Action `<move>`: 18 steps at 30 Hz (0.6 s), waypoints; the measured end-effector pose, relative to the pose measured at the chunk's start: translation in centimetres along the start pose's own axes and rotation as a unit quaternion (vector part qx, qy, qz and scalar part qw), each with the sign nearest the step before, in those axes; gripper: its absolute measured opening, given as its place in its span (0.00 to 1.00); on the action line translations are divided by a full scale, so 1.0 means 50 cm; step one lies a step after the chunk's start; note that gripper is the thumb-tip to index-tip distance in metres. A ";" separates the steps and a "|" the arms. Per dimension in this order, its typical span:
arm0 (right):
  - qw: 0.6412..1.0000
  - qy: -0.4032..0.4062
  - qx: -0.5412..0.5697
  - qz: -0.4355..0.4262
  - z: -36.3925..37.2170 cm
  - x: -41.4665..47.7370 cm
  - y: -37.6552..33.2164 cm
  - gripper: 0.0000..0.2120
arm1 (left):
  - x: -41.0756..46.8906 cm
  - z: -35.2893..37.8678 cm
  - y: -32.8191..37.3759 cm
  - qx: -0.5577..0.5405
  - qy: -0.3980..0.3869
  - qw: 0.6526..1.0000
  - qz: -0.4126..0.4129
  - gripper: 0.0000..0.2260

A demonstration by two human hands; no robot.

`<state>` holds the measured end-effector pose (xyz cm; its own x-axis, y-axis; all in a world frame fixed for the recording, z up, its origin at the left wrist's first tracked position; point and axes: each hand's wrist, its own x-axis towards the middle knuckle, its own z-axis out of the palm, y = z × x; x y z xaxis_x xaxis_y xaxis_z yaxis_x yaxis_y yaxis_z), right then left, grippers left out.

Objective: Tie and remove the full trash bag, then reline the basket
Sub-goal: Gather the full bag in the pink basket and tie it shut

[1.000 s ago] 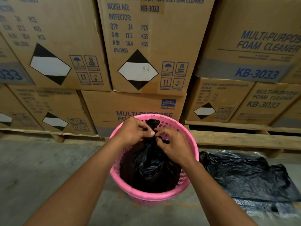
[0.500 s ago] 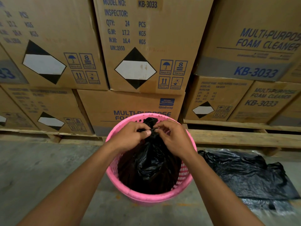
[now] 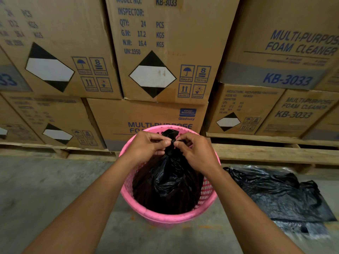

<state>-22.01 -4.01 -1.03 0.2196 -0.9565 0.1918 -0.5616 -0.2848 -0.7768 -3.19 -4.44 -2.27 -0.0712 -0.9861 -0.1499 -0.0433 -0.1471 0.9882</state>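
Left hand [image 3: 146, 145], fingers [image 3: 161, 143] curled, pinches the gathered neck of the full trash bag [image 3: 168, 180] from the left. The neck stands upright between the two hands, long axis vertical, so both are equally near and any lift would run straight up. Right hand [image 3: 196, 153] pinches the same neck from the right, its fingertips almost meeting the left's. The bag (black, glossy, creased, bulging below the neck) sits inside the pink basket [image 3: 165, 218], on the floor at its far edge, just before the wooden pallet [image 3: 266, 153]. Whether the knot is finished cannot be told. A flat black liner [image 3: 275, 195] lies on the floor to the basket's right.
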 end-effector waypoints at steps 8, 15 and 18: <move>0.987 -0.092 -0.119 0.062 -0.028 -0.014 0.027 0.05 | -0.008 -0.049 -0.037 0.206 0.063 0.976 0.030 0.09; 0.959 -0.158 -0.216 0.092 -0.013 -0.042 0.079 0.03 | -0.025 -0.046 -0.078 0.429 0.055 0.900 0.047 0.03; 0.953 -0.157 -0.247 0.085 -0.006 -0.048 0.079 0.02 | -0.029 -0.037 -0.082 0.448 0.065 0.891 0.039 0.02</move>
<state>-24.98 -2.87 -4.39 0.2767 -0.9475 -0.1602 -0.8998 -0.1970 -0.3894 -1.07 -2.53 -6.03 0.0055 -0.9998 -0.0198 -0.8259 -0.0157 0.5637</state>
